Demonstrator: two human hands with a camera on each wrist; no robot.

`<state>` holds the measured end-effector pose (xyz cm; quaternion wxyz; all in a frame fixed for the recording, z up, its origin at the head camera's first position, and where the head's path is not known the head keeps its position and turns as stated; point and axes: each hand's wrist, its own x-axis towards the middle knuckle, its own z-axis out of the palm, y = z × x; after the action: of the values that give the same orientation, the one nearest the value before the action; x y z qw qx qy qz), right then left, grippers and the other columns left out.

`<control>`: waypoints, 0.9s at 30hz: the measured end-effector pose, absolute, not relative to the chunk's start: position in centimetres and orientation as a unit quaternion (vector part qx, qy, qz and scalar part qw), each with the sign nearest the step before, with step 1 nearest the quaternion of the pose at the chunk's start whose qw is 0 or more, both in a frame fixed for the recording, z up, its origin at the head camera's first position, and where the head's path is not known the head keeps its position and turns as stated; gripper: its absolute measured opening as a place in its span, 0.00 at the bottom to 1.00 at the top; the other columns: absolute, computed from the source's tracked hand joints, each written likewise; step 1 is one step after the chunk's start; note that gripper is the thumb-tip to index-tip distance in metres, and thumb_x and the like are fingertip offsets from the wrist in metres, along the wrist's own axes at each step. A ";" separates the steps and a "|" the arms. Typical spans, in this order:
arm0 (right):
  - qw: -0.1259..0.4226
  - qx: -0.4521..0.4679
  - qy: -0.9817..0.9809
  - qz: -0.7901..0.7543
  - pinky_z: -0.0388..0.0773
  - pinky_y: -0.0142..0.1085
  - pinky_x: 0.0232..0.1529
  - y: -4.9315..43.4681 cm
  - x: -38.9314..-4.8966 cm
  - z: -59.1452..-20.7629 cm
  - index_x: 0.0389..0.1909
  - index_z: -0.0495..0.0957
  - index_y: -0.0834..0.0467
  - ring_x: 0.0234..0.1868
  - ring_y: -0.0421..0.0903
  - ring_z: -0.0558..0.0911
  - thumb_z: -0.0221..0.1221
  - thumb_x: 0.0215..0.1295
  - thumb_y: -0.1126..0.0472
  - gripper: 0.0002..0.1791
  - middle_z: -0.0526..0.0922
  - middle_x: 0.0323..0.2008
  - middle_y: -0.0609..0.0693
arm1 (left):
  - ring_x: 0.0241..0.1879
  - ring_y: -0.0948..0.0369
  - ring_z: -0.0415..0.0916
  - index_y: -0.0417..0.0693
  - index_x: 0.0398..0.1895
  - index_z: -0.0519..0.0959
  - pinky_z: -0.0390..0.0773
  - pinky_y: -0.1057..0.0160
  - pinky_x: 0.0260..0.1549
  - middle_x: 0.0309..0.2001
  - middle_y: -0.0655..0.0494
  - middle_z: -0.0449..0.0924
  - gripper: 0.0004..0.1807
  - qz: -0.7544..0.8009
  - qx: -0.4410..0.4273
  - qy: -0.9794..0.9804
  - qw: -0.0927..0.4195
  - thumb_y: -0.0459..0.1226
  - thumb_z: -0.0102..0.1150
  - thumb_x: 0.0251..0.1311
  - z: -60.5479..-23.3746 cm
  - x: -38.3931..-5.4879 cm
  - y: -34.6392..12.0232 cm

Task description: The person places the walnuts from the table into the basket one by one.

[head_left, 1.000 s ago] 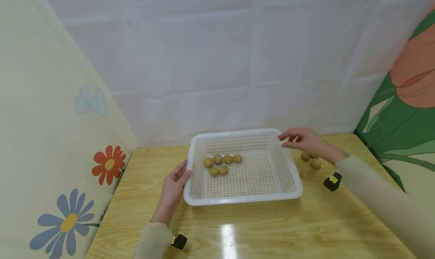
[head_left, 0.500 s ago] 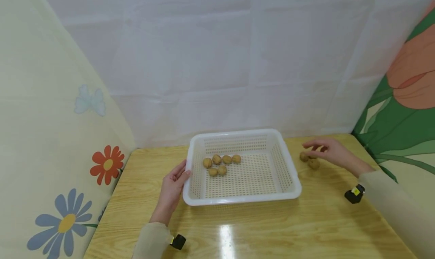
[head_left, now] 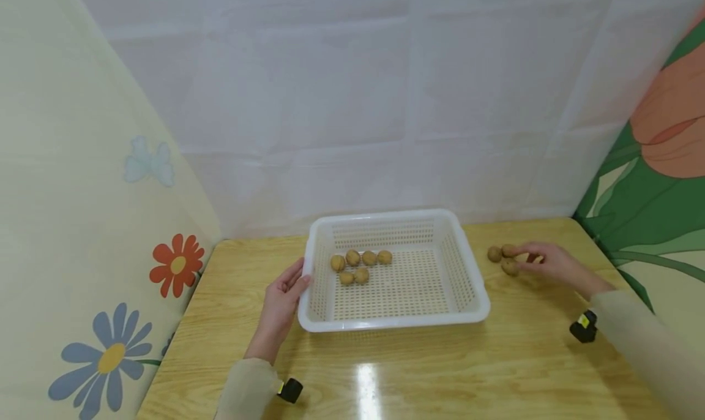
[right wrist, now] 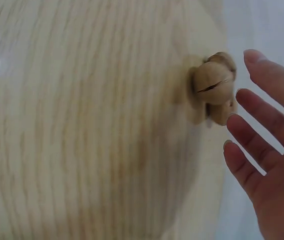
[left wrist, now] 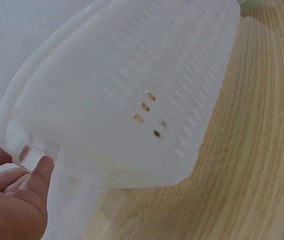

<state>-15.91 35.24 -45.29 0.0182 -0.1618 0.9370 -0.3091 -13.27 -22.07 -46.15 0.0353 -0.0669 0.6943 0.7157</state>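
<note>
A white plastic basket (head_left: 393,326) with slotted walls stands on the table, several walnuts (head_left: 353,258) lying in its left half. My left hand (head_left: 282,300) grips the basket's left rim, thumb on top and fingers beneath; the left wrist view shows the hand (left wrist: 19,200) at the basket's end handle. To the right of the basket, three walnuts (head_left: 510,267) sit bunched on the table. My right hand (head_left: 553,264) reaches to them from the right, fingertips right at the nearest ones. In the right wrist view its fingers (right wrist: 254,135) are spread apart beside a cracked walnut (right wrist: 213,82).
The wooden table (head_left: 440,371) runs back to a white cloth wall (head_left: 308,101). Flower-printed panels flank it, one on the left (head_left: 82,236) and one on the right (head_left: 672,212). A small black device (head_left: 584,327) is worn on each wrist.
My right hand has moved from over the basket's right back corner, rightward and down to the three walnuts. The left hand stays on the rim, and the basket has kept its place.
</note>
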 end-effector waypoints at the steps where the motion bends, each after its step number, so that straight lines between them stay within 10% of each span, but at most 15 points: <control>1: 0.023 -0.159 0.938 -0.308 0.79 0.32 0.30 35.4 -16.0 -45.6 0.57 0.83 0.67 0.36 0.36 0.79 0.68 0.69 0.61 0.20 0.86 0.50 0.65 | 0.71 0.49 0.70 0.42 0.78 0.66 0.81 0.67 0.57 0.74 0.41 0.69 0.28 0.716 -0.066 0.694 0.036 0.33 0.55 0.77 -46.2 -13.3 -22.1; 27: 0.048 -0.122 0.943 -0.307 0.82 0.39 0.40 35.4 -16.2 -47.8 0.62 0.79 0.69 0.45 0.53 0.83 0.66 0.73 0.55 0.25 0.83 0.55 0.69 | 0.70 0.52 0.71 0.45 0.79 0.65 0.81 0.68 0.56 0.75 0.44 0.69 0.29 0.712 -0.066 0.697 0.044 0.33 0.54 0.78 -46.2 -13.3 -22.2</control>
<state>-16.21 35.43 -47.81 0.0480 -0.1220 0.9427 -0.3069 -13.31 -22.18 -46.22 0.0435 -0.0664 0.6972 0.7124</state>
